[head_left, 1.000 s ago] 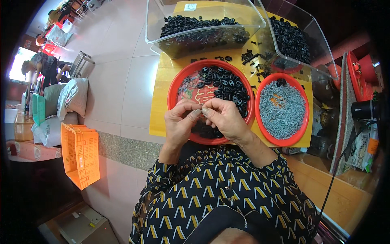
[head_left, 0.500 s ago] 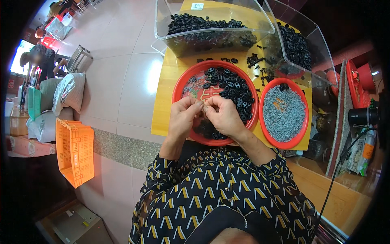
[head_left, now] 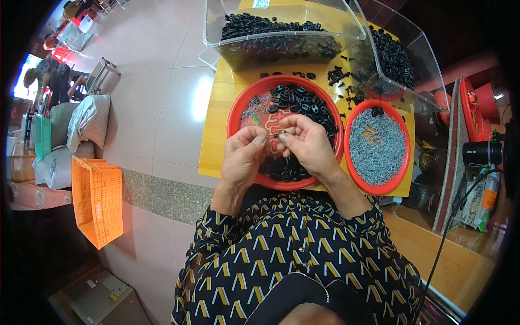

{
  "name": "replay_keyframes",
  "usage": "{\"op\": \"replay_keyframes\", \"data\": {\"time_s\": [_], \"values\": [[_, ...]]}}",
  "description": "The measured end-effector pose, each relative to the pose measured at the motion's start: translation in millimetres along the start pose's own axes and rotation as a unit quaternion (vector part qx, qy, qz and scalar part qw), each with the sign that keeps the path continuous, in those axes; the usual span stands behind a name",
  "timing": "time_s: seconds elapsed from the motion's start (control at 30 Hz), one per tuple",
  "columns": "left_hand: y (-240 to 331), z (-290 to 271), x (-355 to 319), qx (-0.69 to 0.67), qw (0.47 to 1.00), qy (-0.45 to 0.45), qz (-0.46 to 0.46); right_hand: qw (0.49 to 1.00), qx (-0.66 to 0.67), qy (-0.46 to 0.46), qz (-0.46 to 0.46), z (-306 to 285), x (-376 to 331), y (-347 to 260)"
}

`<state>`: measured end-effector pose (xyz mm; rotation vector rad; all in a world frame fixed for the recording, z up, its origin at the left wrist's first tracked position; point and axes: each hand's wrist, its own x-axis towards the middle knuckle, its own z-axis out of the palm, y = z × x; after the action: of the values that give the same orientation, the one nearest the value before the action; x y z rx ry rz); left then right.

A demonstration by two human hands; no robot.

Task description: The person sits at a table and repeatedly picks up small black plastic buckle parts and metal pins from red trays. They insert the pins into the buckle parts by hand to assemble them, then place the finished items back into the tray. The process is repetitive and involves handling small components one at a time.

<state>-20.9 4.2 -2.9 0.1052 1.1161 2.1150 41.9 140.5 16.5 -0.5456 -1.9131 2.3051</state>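
Head view, looking down: the left hand (head_left: 245,157) and the right hand (head_left: 306,145) meet fingertip to fingertip over a big red bowl (head_left: 238,111). Both are curled nearly closed, pinching one small dark part (head_left: 283,131) between them; its shape is too small to make out. The hands cover the middle of the bowl, so what lies under them is hidden.

Around the hands the bowl holds a heap of small black rings (head_left: 303,103), thickest along its far and right sides (more show just below the fingers). Just beside it on the right sits a smaller red bowl (head_left: 403,162) filled with thin grey metal pieces (head_left: 376,146). Both bowls rest on a yellow worktop (head_left: 214,146), with loose black bits scattered between them and the far bins.

Beyond the bowls stand two clear plastic bins: a wide one (head_left: 276,38) loaded with black rings, carrying a small white label (head_left: 261,4) at its far rim, cut off by the frame edge, and a tilted one (head_left: 401,49) to the right, also full of black parts.

On the left, the floor holds an orange crate (head_left: 97,200) and grey sacks (head_left: 86,122). At the right edge are red things, blurred and bent by the lens.
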Motion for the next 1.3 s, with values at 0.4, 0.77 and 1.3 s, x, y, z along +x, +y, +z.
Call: {"op": "replay_keyframes", "data": {"time_s": [0.4, 0.77, 1.3], "values": [[-12, 19, -18, -0.041, 0.997, -0.059, -0.024, 0.997, 0.073, -0.018, -0.004, -6, -38, -6], [-15, 18, -22, 0.014, 0.997, -0.072, 0.005, 0.999, 0.027, 0.011, -0.013, -2, -43, -7], [-15, 22, -22, 0.243, 0.969, -0.022, 0.026, 0.998, -0.057, 0.029, -0.027, -4, -45, 0]]}}
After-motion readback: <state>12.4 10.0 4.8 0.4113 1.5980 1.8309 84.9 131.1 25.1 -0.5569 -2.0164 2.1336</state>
